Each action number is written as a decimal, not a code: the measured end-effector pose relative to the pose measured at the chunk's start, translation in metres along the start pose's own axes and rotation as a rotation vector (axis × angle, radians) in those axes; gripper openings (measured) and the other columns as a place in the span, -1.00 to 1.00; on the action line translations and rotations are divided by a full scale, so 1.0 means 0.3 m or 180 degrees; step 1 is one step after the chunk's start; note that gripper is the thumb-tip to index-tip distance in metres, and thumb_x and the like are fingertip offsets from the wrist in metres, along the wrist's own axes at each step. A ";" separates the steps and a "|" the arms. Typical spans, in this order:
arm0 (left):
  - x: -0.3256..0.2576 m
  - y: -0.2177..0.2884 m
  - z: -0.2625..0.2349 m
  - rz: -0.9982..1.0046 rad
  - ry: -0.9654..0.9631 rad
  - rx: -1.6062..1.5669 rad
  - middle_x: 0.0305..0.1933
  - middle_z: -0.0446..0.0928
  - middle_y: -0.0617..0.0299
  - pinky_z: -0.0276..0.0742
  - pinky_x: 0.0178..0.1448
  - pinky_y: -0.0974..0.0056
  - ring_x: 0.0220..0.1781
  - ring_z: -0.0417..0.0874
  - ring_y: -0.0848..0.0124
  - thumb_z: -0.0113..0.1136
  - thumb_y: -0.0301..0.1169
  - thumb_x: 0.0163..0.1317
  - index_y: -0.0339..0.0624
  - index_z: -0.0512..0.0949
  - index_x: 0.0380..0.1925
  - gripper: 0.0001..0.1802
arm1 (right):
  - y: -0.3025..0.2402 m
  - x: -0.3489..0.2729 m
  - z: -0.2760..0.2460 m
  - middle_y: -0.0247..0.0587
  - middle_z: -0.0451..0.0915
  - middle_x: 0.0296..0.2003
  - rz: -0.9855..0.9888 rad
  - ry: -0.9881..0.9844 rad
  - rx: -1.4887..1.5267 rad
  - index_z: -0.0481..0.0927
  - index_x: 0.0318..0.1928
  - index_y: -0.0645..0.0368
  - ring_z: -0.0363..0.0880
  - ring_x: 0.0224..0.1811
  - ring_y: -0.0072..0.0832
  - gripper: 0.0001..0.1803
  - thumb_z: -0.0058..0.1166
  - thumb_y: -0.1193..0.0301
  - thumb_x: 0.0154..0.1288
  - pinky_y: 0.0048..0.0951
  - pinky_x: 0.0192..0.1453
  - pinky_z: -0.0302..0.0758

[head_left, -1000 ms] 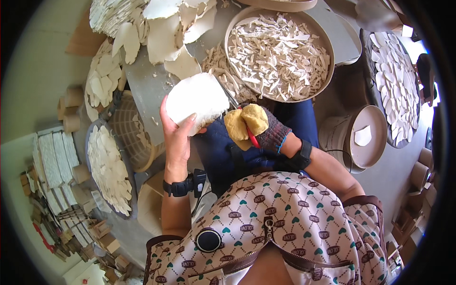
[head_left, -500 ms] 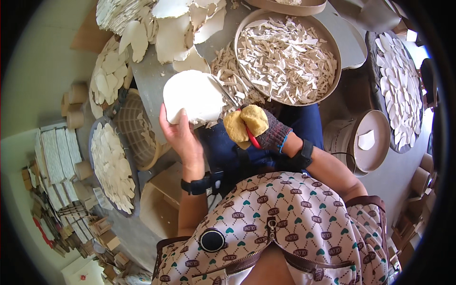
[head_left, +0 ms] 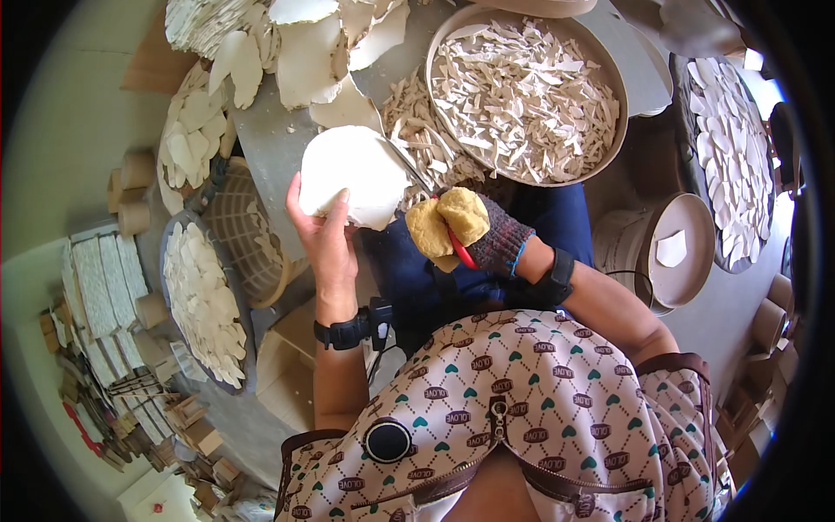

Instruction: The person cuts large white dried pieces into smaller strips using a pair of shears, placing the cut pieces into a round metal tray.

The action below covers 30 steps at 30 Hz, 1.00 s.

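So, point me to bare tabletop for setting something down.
The grey table has a nearly bare strip left of the white piece in the left hand, on the near side of the pale sheets. A smaller gap separates those sheets from the round tray. Crowded: where the sheets overlap, and at the tray's near left side, heaped with scraps.

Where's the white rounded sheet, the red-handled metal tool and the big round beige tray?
White rounded sheet (head_left: 355, 174), head view: its middle.
Red-handled metal tool (head_left: 462, 252), head view: red handle.
Big round beige tray (head_left: 604, 56), head view: inner wall.
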<state>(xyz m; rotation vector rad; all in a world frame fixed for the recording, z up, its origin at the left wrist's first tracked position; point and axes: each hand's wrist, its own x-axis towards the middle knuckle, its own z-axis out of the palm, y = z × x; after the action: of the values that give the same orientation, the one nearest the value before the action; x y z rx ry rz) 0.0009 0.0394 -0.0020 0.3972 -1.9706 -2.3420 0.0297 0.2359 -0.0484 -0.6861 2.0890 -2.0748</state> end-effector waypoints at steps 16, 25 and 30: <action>0.052 0.050 -0.057 -0.0401 -0.1043 0.0360 0.08 0.35 0.11 0.51 -0.08 0.37 0.00 0.47 0.41 0.15 -0.60 0.04 -0.15 0.07 0.22 -0.27 | 0.060 -0.011 -0.021 -0.16 0.58 -0.33 0.0500 -0.0371 0.0372 0.52 -0.25 0.26 0.54 -0.28 -0.41 -0.77 0.00 0.34 0.17 -0.44 -0.15 0.48; 0.055 0.087 -0.051 -0.0857 -0.1254 0.0425 0.15 0.29 0.09 0.35 0.19 0.24 0.15 0.36 0.32 0.11 -0.61 0.02 -0.19 0.08 0.23 -0.27 | 0.094 -0.041 -0.017 -0.19 0.59 -0.28 0.0099 -0.0213 0.0247 0.52 -0.24 0.30 0.55 -0.22 -0.55 -0.75 -0.10 0.35 0.33 -0.50 -0.10 0.49; 0.069 0.067 -0.072 -0.1012 -0.1312 0.0191 0.09 0.34 0.12 0.47 0.04 0.30 0.05 0.46 0.37 0.14 -0.61 0.00 -0.18 0.12 0.21 -0.28 | 0.076 -0.066 -0.007 -0.23 0.58 -0.24 0.0414 -0.0124 0.0576 0.53 -0.22 0.27 0.54 -0.16 -0.56 -0.79 -0.05 0.36 0.31 -0.50 -0.06 0.49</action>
<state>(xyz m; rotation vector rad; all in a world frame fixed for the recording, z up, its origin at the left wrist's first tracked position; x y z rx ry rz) -0.0166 0.0106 0.0110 0.2618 -2.3066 -2.7494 0.0413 0.2448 -0.0749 -0.5451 1.8438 -2.1263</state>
